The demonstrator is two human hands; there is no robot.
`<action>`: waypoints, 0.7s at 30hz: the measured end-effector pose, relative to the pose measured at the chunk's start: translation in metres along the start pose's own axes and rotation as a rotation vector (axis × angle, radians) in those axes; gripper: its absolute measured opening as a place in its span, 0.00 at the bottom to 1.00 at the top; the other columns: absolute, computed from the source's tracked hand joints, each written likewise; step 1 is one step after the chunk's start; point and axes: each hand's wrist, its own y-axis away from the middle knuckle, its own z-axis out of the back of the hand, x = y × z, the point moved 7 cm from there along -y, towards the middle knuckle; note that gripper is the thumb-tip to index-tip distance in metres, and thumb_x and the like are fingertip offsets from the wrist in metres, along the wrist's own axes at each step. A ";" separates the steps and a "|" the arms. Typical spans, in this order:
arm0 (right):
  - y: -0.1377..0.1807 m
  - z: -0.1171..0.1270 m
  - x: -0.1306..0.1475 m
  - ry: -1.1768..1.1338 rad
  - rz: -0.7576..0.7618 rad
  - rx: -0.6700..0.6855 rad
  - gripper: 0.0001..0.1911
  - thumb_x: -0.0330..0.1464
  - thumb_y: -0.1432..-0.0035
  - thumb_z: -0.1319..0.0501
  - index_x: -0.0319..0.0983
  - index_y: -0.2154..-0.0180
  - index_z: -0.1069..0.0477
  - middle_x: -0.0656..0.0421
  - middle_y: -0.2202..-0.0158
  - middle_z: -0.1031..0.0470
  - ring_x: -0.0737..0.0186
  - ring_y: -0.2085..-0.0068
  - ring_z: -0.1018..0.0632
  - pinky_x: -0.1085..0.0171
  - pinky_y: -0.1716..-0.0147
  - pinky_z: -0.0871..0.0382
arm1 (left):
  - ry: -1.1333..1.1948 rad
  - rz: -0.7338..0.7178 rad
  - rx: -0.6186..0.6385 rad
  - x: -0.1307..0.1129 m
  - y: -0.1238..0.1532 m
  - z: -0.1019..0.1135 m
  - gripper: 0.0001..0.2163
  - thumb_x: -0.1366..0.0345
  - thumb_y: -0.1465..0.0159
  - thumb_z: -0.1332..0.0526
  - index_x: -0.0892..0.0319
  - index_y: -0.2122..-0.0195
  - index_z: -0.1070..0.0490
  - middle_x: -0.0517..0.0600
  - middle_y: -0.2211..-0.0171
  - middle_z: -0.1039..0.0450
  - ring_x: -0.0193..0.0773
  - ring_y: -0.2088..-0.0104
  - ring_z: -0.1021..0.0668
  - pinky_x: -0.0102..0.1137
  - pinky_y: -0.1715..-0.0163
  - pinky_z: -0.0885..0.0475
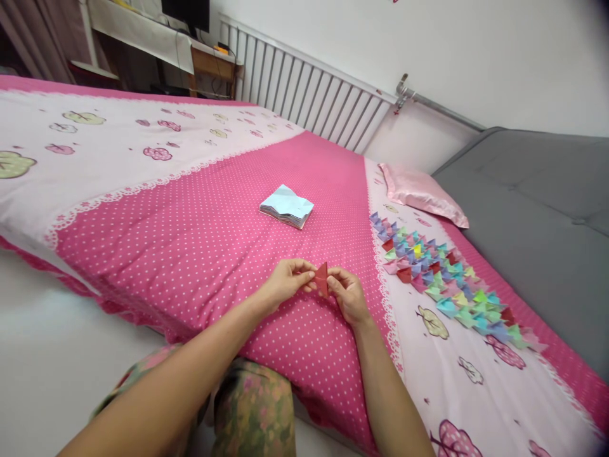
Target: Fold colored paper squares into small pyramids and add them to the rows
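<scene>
A small red folded paper piece (322,278), pointed at the top, is held up between my two hands over the bed's near edge. My left hand (291,282) pinches its left side with thumb and fingers. On the other side, my right hand (348,292) grips it the same way. Beyond them a stack of pale blue paper sheets (287,204) lies on the pink dotted cover. To the right sit rows of folded paper pieces (442,279) in many colours, packed close together.
The bed cover (200,216) spreads under everything. A pink pillow (423,193) rests against the grey headboard (533,190) at right. White railings (309,82) run along the far side, and a desk (143,32) with a monitor (188,11) stands at back left.
</scene>
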 end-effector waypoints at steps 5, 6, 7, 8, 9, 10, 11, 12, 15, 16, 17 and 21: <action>0.000 -0.002 0.005 0.043 0.043 -0.008 0.10 0.40 0.51 0.37 0.40 0.68 0.27 0.60 0.75 0.24 0.65 0.76 0.26 0.67 0.75 0.30 | -0.007 -0.011 -0.036 -0.001 -0.001 0.002 0.05 0.69 0.48 0.37 0.66 0.71 0.27 0.47 0.78 0.27 0.27 0.80 0.29 0.25 0.74 0.34; 0.000 -0.001 0.007 0.032 0.060 -0.026 0.11 0.40 0.51 0.37 0.40 0.67 0.27 0.60 0.74 0.24 0.65 0.76 0.26 0.67 0.75 0.30 | -0.005 -0.011 -0.053 -0.001 -0.001 0.003 0.05 0.69 0.49 0.36 0.66 0.71 0.27 0.47 0.78 0.28 0.27 0.80 0.29 0.25 0.75 0.34; 0.000 0.001 0.008 0.015 0.074 -0.045 0.12 0.40 0.50 0.38 0.40 0.66 0.27 0.60 0.74 0.24 0.66 0.76 0.26 0.67 0.76 0.30 | -0.002 -0.009 -0.068 -0.001 -0.001 0.004 0.05 0.69 0.49 0.36 0.66 0.72 0.28 0.47 0.78 0.28 0.27 0.80 0.29 0.25 0.75 0.34; 0.000 0.002 0.008 0.000 0.085 -0.060 0.13 0.41 0.50 0.38 0.40 0.65 0.27 0.60 0.74 0.24 0.66 0.77 0.26 0.67 0.76 0.30 | 0.000 -0.006 -0.080 -0.001 -0.001 0.004 0.05 0.69 0.49 0.36 0.66 0.72 0.28 0.47 0.78 0.28 0.27 0.80 0.29 0.25 0.75 0.34; 0.001 0.003 0.009 -0.009 0.093 -0.069 0.13 0.41 0.51 0.38 0.40 0.65 0.27 0.60 0.73 0.24 0.66 0.77 0.26 0.67 0.77 0.30 | 0.001 -0.003 -0.083 -0.001 -0.001 0.004 0.05 0.70 0.49 0.37 0.66 0.72 0.28 0.46 0.78 0.28 0.26 0.80 0.29 0.25 0.75 0.34; 0.001 0.003 0.009 -0.009 0.098 -0.071 0.13 0.40 0.51 0.37 0.41 0.64 0.27 0.60 0.73 0.24 0.66 0.76 0.25 0.67 0.76 0.30 | 0.000 0.000 -0.081 -0.001 -0.001 0.003 0.04 0.70 0.48 0.37 0.66 0.72 0.28 0.46 0.78 0.28 0.26 0.80 0.29 0.25 0.75 0.34; 0.001 0.003 0.009 -0.004 0.102 -0.070 0.12 0.40 0.52 0.37 0.41 0.65 0.27 0.59 0.72 0.23 0.65 0.75 0.25 0.67 0.75 0.30 | -0.002 0.002 -0.075 -0.001 0.000 0.002 0.04 0.70 0.48 0.37 0.66 0.71 0.28 0.46 0.78 0.28 0.26 0.80 0.29 0.25 0.75 0.34; 0.001 0.002 0.010 0.003 0.105 -0.069 0.12 0.39 0.52 0.36 0.41 0.65 0.27 0.59 0.70 0.23 0.64 0.73 0.24 0.66 0.74 0.29 | -0.005 0.001 -0.069 -0.002 0.000 0.002 0.04 0.71 0.47 0.38 0.66 0.71 0.28 0.47 0.78 0.28 0.26 0.80 0.29 0.25 0.75 0.34; 0.001 0.001 0.010 0.008 0.102 -0.058 0.11 0.38 0.52 0.36 0.41 0.65 0.27 0.59 0.70 0.23 0.64 0.72 0.24 0.66 0.73 0.29 | -0.011 0.002 -0.065 -0.002 0.000 0.002 0.04 0.72 0.46 0.40 0.66 0.70 0.28 0.46 0.79 0.29 0.26 0.80 0.30 0.24 0.75 0.35; 0.001 0.001 0.010 0.001 0.099 -0.050 0.11 0.38 0.52 0.36 0.41 0.65 0.27 0.60 0.71 0.23 0.65 0.74 0.25 0.67 0.75 0.30 | -0.012 0.002 -0.063 -0.002 0.000 0.003 0.04 0.72 0.46 0.40 0.66 0.70 0.28 0.46 0.80 0.29 0.26 0.81 0.30 0.24 0.75 0.35; 0.001 0.000 0.010 -0.008 0.098 -0.041 0.10 0.38 0.51 0.36 0.41 0.65 0.27 0.60 0.72 0.23 0.66 0.75 0.25 0.67 0.75 0.30 | -0.013 -0.001 -0.058 -0.002 0.000 0.003 0.04 0.72 0.46 0.40 0.67 0.70 0.28 0.46 0.80 0.30 0.26 0.81 0.30 0.24 0.75 0.35; 0.001 -0.002 0.008 -0.039 0.071 -0.007 0.11 0.38 0.51 0.36 0.41 0.65 0.27 0.60 0.72 0.24 0.66 0.74 0.26 0.67 0.75 0.31 | -0.008 -0.013 -0.040 -0.001 0.000 0.002 0.04 0.71 0.47 0.39 0.66 0.70 0.28 0.46 0.80 0.30 0.26 0.81 0.30 0.24 0.75 0.35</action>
